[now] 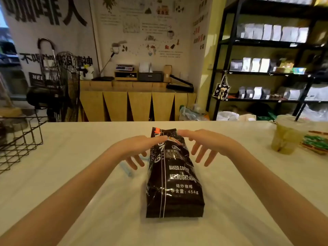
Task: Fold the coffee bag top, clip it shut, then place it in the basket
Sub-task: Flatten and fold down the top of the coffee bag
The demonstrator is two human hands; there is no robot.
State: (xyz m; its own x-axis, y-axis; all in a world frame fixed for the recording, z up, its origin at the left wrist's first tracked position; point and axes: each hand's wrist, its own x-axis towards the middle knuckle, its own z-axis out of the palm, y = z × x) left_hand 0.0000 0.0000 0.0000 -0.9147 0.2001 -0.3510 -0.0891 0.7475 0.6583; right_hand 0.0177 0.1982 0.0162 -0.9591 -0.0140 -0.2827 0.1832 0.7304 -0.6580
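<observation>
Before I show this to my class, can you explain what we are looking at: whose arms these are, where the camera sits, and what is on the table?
No machine here: a person wears a camera on the head, looking down at their own bare arms. The left hand and right hand reach with spread fingers to the far end of a black coffee bag lying flat on the white table. Neither has a grip on it yet. A light blue clip lies left of the bag, a wire basket at far left, an iced drink at right.
</observation>
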